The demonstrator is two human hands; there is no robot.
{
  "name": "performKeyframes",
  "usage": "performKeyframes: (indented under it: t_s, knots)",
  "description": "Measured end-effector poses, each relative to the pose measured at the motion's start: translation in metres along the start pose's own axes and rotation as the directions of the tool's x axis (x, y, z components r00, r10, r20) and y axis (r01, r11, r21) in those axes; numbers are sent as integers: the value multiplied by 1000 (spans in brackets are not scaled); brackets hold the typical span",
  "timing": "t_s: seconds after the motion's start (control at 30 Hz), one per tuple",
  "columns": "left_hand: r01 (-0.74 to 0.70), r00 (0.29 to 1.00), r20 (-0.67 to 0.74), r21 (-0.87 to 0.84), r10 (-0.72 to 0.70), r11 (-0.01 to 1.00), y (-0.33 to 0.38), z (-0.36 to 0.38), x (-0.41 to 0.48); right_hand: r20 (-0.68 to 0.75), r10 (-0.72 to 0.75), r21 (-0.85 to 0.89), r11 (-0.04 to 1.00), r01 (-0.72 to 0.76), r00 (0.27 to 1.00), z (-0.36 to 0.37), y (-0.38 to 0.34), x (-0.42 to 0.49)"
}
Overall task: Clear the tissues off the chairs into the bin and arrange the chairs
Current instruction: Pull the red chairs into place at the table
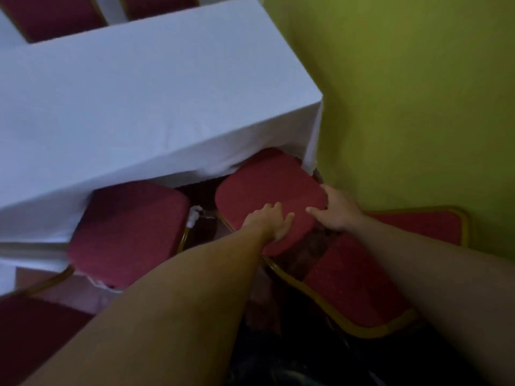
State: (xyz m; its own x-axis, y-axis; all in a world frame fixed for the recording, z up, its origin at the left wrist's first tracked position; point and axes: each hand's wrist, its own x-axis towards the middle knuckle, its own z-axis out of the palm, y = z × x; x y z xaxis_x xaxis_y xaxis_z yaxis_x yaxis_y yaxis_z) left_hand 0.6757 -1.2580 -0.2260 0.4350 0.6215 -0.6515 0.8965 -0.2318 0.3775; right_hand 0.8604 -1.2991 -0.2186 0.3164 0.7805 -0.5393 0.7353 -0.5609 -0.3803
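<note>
Table (139, 107) left of wall (418, 93), left seat (128, 229) and right seat (267, 185) partly under its near edge, left hand (271, 222) on right seat, right hand (334, 210) round its right edge

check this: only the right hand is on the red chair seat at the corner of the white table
No: both hands are on it. The head view shows the left hand lying on the red chair seat and the right hand holding its edge, at the corner of the white table.

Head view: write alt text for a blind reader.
The left hand lies flat on a red chair seat and the right hand grips its corner. The seat is partly under a white-clothed table, beside another red chair and a green wall.
</note>
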Motion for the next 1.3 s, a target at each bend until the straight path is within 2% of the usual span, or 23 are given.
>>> performKeyframes:
  t_s: [0.2, 0.3, 0.4, 0.53, 0.63, 0.73, 0.83, 0.93, 1.1, 1.17, 1.3]
  knots:
    - [193, 980, 83, -183, -181, 964, 4, 60, 10, 161, -88, -161, 980, 114, 983, -11, 44, 46]
    - [246, 963, 173, -232, -209, 941, 19, 94, 10, 243, -79, -327, 932, 158, 967, -27, 70, 60]
    - [295, 931, 295, -260, -215, 919, 36, 128, 8, 327, -16, -524, 829, 195, 945, -41, 98, 70]
    - [369, 875, 425, -271, -233, 889, 56, 164, 5, 342, 193, -718, 685, 123, 920, -36, 164, 114]
    - [479, 803, 525, -291, -280, 828, 72, 180, -2, 402, 226, -754, 632, 180, 887, -47, 153, 96]
    - [597, 732, 614, -367, -297, 713, 83, 203, -1, 450, 269, -791, 562, 241, 851, -45, 163, 92]
    - [666, 702, 642, -440, -308, 602, 89, 219, 5, 451, 269, -785, 573, 236, 851, -45, 168, 94]
    - [688, 695, 640, -459, -327, 563, 94, 224, 7, 435, 292, -805, 549, 224, 852, -48, 169, 92]
    - [673, 686, 637, -370, -352, 641, 95, 212, -1, 351, 357, -822, 560, 103, 866, -33, 226, 123]
    - [672, 675, 647, -341, -355, 657, 91, 201, -6, 353, 386, -817, 572, 80, 852, -28, 225, 120]
    - [650, 680, 630, -282, -374, 706, 78, 172, -18, 352, 342, -772, 632, 64, 872, -24, 186, 85]
